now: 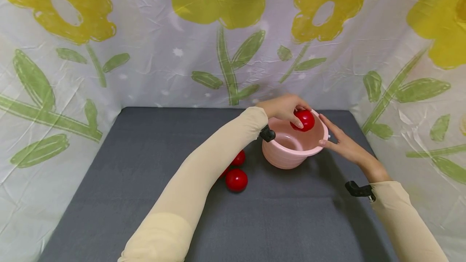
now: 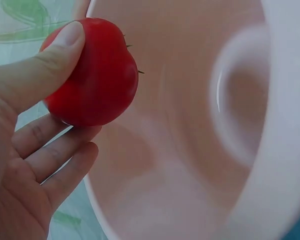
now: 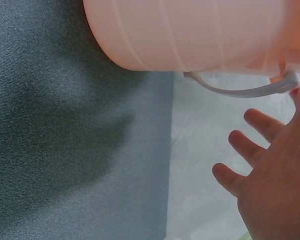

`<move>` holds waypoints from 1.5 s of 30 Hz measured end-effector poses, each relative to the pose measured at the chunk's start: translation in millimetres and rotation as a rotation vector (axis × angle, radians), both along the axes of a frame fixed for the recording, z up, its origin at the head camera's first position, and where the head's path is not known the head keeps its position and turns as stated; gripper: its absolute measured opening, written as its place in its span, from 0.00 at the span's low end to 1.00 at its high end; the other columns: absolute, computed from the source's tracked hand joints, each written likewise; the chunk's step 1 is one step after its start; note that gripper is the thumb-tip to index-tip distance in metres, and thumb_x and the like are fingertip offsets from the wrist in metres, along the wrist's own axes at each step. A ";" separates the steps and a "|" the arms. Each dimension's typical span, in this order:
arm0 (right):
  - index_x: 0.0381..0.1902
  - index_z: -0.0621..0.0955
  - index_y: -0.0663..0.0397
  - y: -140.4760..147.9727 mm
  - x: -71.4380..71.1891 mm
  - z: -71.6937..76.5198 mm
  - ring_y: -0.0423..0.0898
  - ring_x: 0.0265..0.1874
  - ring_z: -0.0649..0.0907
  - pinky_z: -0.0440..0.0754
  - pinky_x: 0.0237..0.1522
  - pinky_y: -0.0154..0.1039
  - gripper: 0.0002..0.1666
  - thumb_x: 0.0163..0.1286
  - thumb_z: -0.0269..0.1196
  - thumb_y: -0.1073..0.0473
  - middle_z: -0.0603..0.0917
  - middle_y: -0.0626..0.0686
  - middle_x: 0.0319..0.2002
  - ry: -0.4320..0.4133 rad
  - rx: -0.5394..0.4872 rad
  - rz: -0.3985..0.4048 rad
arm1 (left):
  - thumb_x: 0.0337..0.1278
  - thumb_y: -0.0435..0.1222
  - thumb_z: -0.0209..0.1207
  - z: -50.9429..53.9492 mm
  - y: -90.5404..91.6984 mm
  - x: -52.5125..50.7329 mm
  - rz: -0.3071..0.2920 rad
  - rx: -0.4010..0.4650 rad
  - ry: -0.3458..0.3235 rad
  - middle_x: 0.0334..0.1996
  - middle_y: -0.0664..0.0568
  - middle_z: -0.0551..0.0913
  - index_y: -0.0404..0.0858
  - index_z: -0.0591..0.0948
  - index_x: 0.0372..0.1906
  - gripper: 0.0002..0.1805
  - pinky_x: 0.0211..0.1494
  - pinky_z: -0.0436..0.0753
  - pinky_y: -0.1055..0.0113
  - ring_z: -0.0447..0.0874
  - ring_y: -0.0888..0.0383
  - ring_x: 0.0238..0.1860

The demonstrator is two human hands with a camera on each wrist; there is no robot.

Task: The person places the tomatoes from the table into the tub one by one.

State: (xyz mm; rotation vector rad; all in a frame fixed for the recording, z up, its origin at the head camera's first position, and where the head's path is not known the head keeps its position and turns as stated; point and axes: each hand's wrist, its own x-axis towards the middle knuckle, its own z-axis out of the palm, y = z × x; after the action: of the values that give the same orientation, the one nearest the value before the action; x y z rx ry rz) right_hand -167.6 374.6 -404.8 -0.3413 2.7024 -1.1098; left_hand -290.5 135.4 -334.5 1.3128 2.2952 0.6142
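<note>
Round, glossy red tomato, smooth-skinned, pinched in left hand, thumb across its side (thin dark stem tips poke out away from the palm). Beneath that grip: round, pale pink, plastic-looking bucket, mouth up, rim at right hand's fingers, whitish handle alongside.

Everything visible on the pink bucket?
The bucket is pale pink, smooth, plastic-looking, round and narrowing toward its base, with faint bands outside and a thick rim. A light gray handle hangs at its side. It stands on the gray table, mouth up; any slight tilt is unclear. The right hand touches its rim.
</note>
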 end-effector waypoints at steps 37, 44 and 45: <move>0.80 0.39 0.29 -0.9 0.5 -3.0 0.68 0.78 0.45 0.52 0.63 0.83 0.54 0.70 0.61 0.53 0.41 0.57 0.81 0.003 -0.002 -0.013 | 0.57 0.39 0.68 -16.9 11.4 14.9 0.054 -0.015 -0.155 0.63 0.53 0.80 0.48 0.76 0.66 0.30 0.61 0.82 0.71 0.77 0.58 0.63; 0.80 0.38 0.28 -0.3 1.2 -2.2 0.68 0.78 0.44 0.52 0.63 0.82 0.54 0.71 0.61 0.54 0.40 0.56 0.81 -0.007 -0.002 -0.019 | 0.56 0.40 0.68 -15.8 8.2 11.0 0.068 -0.018 -0.139 0.62 0.56 0.81 0.51 0.77 0.65 0.29 0.63 0.80 0.69 0.78 0.60 0.62; 0.79 0.38 0.28 -0.2 1.3 -2.1 0.68 0.78 0.44 0.52 0.64 0.82 0.54 0.71 0.61 0.54 0.39 0.56 0.81 -0.008 -0.001 -0.019 | 0.57 0.40 0.68 -15.3 8.0 9.6 0.061 -0.014 -0.130 0.62 0.56 0.81 0.51 0.77 0.66 0.29 0.64 0.80 0.69 0.79 0.61 0.62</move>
State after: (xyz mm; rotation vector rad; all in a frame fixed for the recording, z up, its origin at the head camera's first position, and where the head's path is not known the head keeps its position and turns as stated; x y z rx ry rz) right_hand -166.3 374.4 -406.9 -0.3112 2.7042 -1.1153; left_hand -280.9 143.3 -349.8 1.1643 2.2366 0.6817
